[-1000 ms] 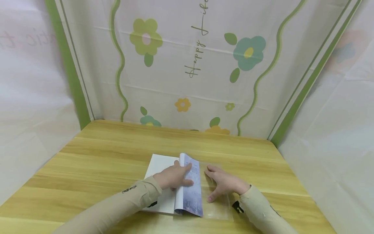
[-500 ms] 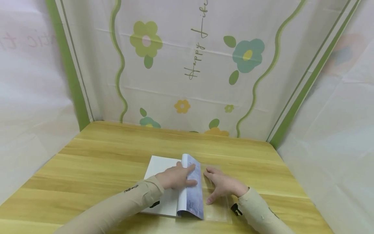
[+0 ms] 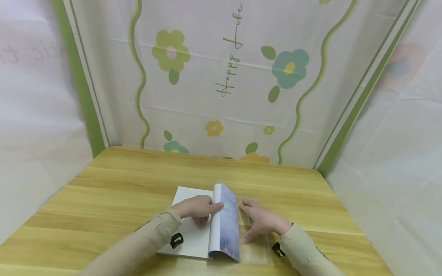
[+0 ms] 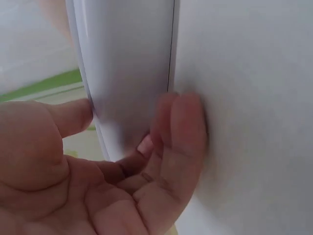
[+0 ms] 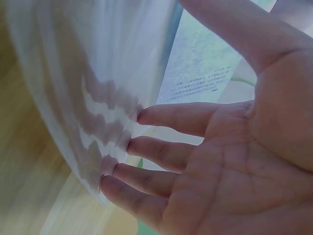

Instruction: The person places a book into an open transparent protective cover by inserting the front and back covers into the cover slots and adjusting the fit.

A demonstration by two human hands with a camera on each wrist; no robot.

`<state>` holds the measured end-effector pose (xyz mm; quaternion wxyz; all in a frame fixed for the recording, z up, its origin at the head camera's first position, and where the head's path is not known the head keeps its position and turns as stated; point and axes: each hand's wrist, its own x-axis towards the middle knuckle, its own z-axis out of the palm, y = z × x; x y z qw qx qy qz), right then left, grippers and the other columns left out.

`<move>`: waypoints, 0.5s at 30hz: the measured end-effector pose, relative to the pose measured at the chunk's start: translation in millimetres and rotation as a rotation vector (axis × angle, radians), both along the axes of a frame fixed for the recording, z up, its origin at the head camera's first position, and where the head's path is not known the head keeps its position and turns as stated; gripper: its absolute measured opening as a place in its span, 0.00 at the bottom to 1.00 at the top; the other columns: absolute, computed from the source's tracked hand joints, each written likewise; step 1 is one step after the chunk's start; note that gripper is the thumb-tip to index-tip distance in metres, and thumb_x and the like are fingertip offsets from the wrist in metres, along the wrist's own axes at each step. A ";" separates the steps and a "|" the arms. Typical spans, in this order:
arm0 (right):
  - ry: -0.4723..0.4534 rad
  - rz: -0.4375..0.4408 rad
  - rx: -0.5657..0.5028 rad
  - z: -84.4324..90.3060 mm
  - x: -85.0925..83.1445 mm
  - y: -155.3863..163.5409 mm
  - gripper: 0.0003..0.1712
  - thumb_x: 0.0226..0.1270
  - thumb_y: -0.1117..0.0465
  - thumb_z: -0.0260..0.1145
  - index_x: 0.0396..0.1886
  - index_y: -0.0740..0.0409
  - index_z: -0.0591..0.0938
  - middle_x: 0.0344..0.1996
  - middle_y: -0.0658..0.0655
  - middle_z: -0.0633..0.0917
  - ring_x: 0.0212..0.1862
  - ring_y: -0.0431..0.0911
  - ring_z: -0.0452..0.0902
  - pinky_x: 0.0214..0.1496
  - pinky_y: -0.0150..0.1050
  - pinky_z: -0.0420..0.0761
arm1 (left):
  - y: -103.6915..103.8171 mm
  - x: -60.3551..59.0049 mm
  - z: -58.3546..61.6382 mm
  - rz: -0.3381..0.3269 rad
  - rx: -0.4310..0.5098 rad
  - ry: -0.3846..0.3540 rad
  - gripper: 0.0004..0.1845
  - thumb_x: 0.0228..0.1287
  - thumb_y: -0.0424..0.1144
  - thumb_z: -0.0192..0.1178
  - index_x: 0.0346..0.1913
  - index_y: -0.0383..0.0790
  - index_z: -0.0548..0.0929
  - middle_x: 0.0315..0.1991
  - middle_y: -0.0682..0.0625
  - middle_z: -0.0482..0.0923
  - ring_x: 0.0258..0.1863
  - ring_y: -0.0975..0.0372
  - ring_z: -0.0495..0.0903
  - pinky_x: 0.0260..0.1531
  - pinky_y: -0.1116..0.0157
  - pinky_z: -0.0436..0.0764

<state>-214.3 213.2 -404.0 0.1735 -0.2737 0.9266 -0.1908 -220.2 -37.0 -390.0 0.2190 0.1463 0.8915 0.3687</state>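
Note:
A book lies on the table with its white page (image 3: 195,243) facing up on the left and its blue-purple printed cover (image 3: 228,230) bent over in a curl on the right. My left hand (image 3: 194,207) is at the curl. In the left wrist view its thumb (image 4: 76,117) touches one edge of the curled cover, while the bent fingers (image 4: 183,127) reach round beside the white page. A clear plastic sheet (image 3: 257,255) extends from under the cover. My right hand (image 3: 265,221) rests on it, fairly straight fingertips touching the plastic (image 5: 54,63) in the right wrist view.
The wooden table (image 3: 114,191) spreads out around the book. Behind it hangs a white cloth (image 3: 200,96) with printed flowers, and similar cloth panels close in both sides.
My left hand has drawn back leftward from lying across the printed cover to the curl's left side, its fingers now bent. The right hand stays almost where it was.

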 end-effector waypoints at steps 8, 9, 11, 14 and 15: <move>-0.008 -0.009 -0.006 -0.7 -0.1 -0.7 0.66 0.36 0.48 0.84 0.70 0.75 0.62 0.73 0.73 0.54 0.73 0.65 0.48 0.71 0.60 0.55 | -6.8 -4.3 -1.5 -0.054 0.040 -0.114 0.27 0.71 0.59 0.55 0.29 0.35 0.79 0.21 0.47 0.77 0.18 0.59 0.78 0.23 0.61 0.84; -0.010 -0.011 -0.006 -0.5 -0.1 -0.8 0.66 0.37 0.48 0.84 0.71 0.75 0.62 0.73 0.73 0.54 0.73 0.65 0.48 0.71 0.60 0.55 | -7.4 -4.8 -1.4 -0.062 0.037 -0.123 0.27 0.70 0.59 0.55 0.30 0.35 0.79 0.21 0.47 0.77 0.19 0.59 0.78 0.24 0.61 0.84; -0.014 -0.013 -0.007 -0.6 -0.1 -0.8 0.65 0.37 0.48 0.84 0.71 0.74 0.62 0.73 0.72 0.54 0.73 0.65 0.48 0.71 0.60 0.54 | -8.3 -5.4 -1.4 -0.069 0.033 -0.131 0.27 0.69 0.59 0.56 0.31 0.35 0.79 0.22 0.46 0.78 0.20 0.58 0.78 0.24 0.60 0.84; -0.015 -0.012 -0.008 -1.0 -0.5 -0.6 0.66 0.36 0.47 0.84 0.71 0.74 0.62 0.73 0.72 0.54 0.73 0.65 0.48 0.71 0.60 0.54 | -8.8 -5.7 -2.0 -0.069 0.030 -0.129 0.26 0.69 0.59 0.57 0.31 0.35 0.79 0.22 0.46 0.78 0.20 0.58 0.79 0.24 0.60 0.84; -0.014 -0.012 -0.008 -1.1 -0.9 -0.5 0.66 0.36 0.47 0.84 0.71 0.74 0.62 0.73 0.72 0.54 0.73 0.65 0.48 0.71 0.60 0.54 | -8.7 -5.7 -2.1 -0.067 0.031 -0.127 0.26 0.69 0.59 0.57 0.31 0.35 0.79 0.22 0.46 0.78 0.20 0.58 0.79 0.25 0.60 0.84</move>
